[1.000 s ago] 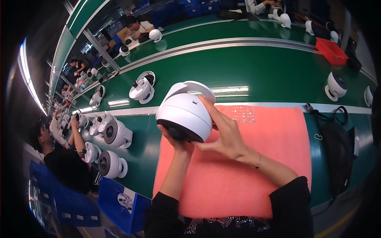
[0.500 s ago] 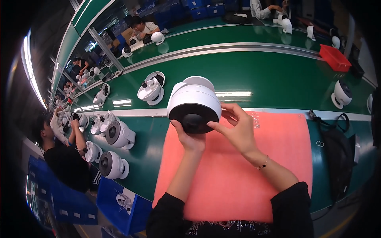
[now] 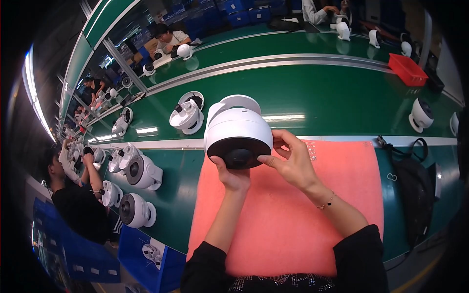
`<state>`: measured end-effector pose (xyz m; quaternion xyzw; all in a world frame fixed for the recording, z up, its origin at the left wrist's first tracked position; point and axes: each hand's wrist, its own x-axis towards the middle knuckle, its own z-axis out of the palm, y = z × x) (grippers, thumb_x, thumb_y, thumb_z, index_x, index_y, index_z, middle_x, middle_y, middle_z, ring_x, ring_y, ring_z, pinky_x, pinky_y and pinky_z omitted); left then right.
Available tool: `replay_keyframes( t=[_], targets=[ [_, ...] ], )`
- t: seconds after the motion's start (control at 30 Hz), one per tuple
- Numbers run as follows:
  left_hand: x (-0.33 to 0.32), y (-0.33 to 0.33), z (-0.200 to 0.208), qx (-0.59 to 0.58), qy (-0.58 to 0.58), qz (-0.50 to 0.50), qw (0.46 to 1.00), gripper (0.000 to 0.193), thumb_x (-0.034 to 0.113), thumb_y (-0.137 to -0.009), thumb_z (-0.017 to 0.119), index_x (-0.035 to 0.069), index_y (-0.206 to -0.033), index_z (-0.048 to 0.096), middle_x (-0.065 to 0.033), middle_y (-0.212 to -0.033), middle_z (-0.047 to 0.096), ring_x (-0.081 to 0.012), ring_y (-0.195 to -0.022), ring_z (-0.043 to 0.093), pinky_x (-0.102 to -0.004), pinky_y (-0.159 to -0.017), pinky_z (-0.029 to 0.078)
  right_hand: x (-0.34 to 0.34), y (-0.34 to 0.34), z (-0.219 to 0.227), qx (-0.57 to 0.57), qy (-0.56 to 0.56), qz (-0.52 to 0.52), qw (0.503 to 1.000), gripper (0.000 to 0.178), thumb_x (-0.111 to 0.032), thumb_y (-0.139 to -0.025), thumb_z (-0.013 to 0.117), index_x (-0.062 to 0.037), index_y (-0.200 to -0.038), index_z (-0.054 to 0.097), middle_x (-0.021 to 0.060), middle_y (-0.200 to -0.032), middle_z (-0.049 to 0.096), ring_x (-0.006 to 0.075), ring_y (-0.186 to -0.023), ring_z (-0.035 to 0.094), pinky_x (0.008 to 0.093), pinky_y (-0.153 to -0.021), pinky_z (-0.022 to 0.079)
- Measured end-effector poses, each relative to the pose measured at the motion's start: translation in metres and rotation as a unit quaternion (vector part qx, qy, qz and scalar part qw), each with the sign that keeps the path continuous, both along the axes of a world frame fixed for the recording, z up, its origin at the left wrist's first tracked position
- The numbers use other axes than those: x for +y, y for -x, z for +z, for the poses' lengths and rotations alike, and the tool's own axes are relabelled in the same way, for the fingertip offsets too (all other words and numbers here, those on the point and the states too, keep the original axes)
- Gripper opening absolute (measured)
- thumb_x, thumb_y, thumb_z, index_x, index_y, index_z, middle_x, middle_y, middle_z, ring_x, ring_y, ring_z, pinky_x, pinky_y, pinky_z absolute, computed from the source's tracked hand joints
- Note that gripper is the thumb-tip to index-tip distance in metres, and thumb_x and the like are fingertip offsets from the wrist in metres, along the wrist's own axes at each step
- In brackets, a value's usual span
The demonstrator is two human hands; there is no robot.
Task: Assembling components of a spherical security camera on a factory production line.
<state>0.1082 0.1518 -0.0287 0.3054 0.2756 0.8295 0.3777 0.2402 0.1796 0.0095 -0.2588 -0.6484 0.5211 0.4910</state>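
Note:
A white security camera with a round black front is held up above the pink mat. The black lens side faces down toward me, and its white bracket points away. My left hand cups it from below, the thumb resting against the black front's lower edge. On the right side, my right hand pinches the rim, thumb at the black front's edge and fingers curled at the side, partly hidden.
Several similar white cameras stand on the green bench to the left, beside a person in black. An opened camera unit sits beyond. A black bag lies right of the mat; a red bin is far right. A blue bin stands lower left.
The camera in my hands has tilted slightly, and its black front sits a little lower. Both hands keep their hold. The whole view has shifted slightly.

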Motion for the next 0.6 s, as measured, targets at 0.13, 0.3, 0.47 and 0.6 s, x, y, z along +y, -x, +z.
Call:
replay_keyframes(
  t=[0.13, 0.3, 0.47, 0.6],
  targets=[
    [0.002, 0.005, 0.006, -0.003, 0.001, 0.013, 1.000, 0.079, 0.068, -0.082, 0.038, 0.010, -0.136, 0.030, -0.0112, -0.133, 0.041, -0.0294, -0.120, 0.044, -0.0442, -0.097, 0.042, -0.006, 0.007, -0.004, -0.026, -0.073, -0.042, 0.996, 0.044, -0.008, -0.068, 0.077, 0.0025, -0.104, 0.055, 0.0114, -0.095, 0.061, 0.0202, -0.089, 0.062, 0.0310, -0.083, 0.049],
    [0.003, 0.041, -0.004, -0.054, 0.005, -0.035, 0.998, 0.077, 0.069, -0.082, 0.034, 0.016, -0.137, 0.029, -0.0102, -0.135, 0.039, -0.0318, -0.121, 0.044, -0.0483, -0.097, 0.042, -0.010, 0.003, 0.002, -0.164, -0.138, 0.005, 0.977, 0.051, -0.027, -0.066, 0.079, 0.0025, -0.100, 0.055, 0.0135, -0.096, 0.060, 0.0249, -0.088, 0.063, 0.0341, -0.081, 0.051],
    [-0.002, 0.068, -0.007, 0.152, -0.042, -0.055, 0.986, 0.087, 0.068, -0.079, 0.042, 0.009, -0.140, 0.023, -0.0145, -0.138, 0.034, -0.0344, -0.123, 0.041, -0.0506, -0.098, 0.041, -0.020, 0.005, 0.020, -0.109, -0.196, -0.047, 0.973, 0.059, -0.022, -0.067, 0.078, -0.0044, -0.117, 0.052, 0.0134, -0.116, 0.054, 0.0256, -0.109, 0.052, 0.0357, -0.092, 0.044],
    [0.006, 0.078, -0.020, 0.210, -0.055, -0.089, 0.972, 0.102, 0.060, -0.069, 0.065, 0.002, -0.139, 0.019, -0.0168, -0.136, 0.037, -0.0331, -0.123, 0.042, -0.0447, -0.100, 0.039, -0.017, 0.004, 0.015, -0.076, -0.202, -0.029, 0.976, 0.066, -0.011, -0.072, 0.071, -0.0079, -0.132, 0.044, 0.0178, -0.136, 0.041, 0.0316, -0.125, 0.042, 0.0393, -0.100, 0.037]
  ],
)
